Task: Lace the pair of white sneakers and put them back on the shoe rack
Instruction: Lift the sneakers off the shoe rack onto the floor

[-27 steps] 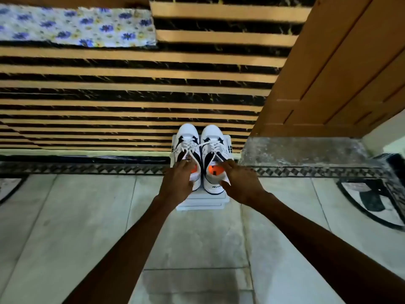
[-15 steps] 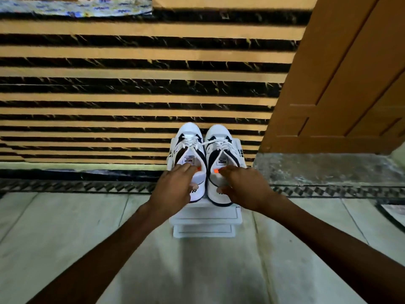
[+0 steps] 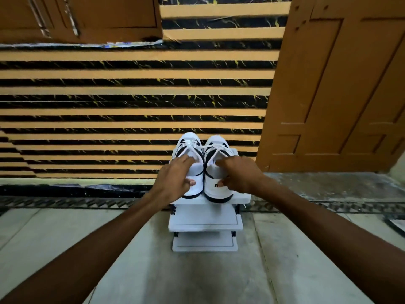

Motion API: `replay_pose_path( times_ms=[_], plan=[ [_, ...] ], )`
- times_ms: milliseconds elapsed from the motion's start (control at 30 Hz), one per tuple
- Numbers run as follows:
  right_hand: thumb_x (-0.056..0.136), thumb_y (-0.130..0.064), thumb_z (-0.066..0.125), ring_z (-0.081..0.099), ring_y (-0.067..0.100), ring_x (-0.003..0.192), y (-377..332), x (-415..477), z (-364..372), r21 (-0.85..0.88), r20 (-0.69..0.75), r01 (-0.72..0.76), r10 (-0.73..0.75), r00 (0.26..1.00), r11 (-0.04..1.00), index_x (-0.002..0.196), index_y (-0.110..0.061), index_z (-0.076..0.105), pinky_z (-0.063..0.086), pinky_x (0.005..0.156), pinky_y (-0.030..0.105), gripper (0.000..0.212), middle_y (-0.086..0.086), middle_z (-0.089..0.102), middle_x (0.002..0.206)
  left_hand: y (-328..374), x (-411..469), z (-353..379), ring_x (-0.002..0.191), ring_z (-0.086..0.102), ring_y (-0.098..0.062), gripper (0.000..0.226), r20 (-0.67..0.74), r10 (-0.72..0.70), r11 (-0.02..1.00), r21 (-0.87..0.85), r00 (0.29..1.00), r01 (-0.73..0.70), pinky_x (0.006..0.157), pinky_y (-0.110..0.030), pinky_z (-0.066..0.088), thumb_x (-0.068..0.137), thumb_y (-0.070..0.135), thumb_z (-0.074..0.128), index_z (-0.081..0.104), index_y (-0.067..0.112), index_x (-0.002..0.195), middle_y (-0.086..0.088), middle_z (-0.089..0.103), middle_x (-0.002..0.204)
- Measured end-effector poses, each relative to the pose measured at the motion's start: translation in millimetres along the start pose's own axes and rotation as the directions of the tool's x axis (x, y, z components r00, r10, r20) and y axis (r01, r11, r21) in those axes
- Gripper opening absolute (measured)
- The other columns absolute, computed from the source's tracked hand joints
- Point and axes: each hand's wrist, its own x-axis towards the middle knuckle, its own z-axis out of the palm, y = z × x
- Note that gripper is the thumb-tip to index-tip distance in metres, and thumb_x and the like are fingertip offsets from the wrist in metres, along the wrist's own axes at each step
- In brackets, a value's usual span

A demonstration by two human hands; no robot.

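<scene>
We have both sneakers on the shoe rack's (image 3: 240,198) top shelf. Left hand (image 3: 175,181) grasps the left sneaker's (image 3: 192,170) heel, right hand (image 3: 238,175) the right sneaker's (image 3: 217,174). Heels overhang beneath our grips; releasing carelessly could tip them off.

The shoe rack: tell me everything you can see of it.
The shoe rack is a small white stand, plastic by its look, with three flat tiers joined by dark corner pieces. It stands upright on the pale floor tiles, against the striped wall. Its two lower tiers are bare. The top tier carries the pair of white sneakers, side by side with heels toward the camera. Only the sneakers and floor visibly touch it.
</scene>
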Motion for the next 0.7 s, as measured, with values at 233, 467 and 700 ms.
replay_pose_path(
  times_ms=[233,467,700],
  plan=[
    [0.078,-0.039,0.071,0.067,0.025,0.083,-37.1,-76.8,-14.6,-0.092,-0.218,0.044,-0.064,0.974,0.995,0.113,-0.023,0.056,0.052,0.065,0.034,0.042,0.000,0.071,0.106,25.3,-69.1,-33.3,0.099,0.060,-0.022,0.044,-0.192,0.127,0.983,0.155,0.973,-0.098,0.073,-0.033,0.044,0.071,0.029,0.074,0.059,0.023,0.111,0.003,0.063,0.108],
    [0.075,-0.024,0.072,0.067,0.029,0.067,-80.9,-162.6,-8.8,-0.163,-0.385,0.108,-0.164,0.908,0.981,0.110,-0.018,0.060,0.052,0.054,0.034,0.037,0.000,0.069,0.110,52.9,-156.9,-40.5,0.087,0.055,-0.025,0.041,-0.321,0.188,0.979,0.132,0.928,-0.152,0.070,-0.029,0.029,0.062,0.014,0.078,0.059,0.019,0.098,0.002,0.059,0.091],
    [0.070,-0.007,0.070,0.053,0.032,0.052,-114.8,-246.9,59.9,-0.186,-0.457,0.076,-0.154,0.876,0.980,0.081,-0.017,0.062,0.040,0.047,0.033,0.017,0.000,0.062,0.076,69.7,-251.8,17.9,0.086,0.051,-0.022,0.027,-0.339,0.168,0.983,-0.020,0.926,-0.185,0.075,-0.031,0.031,0.069,0.009,0.070,0.057,0.018,0.091,0.003,0.059,0.090]
  ],
)
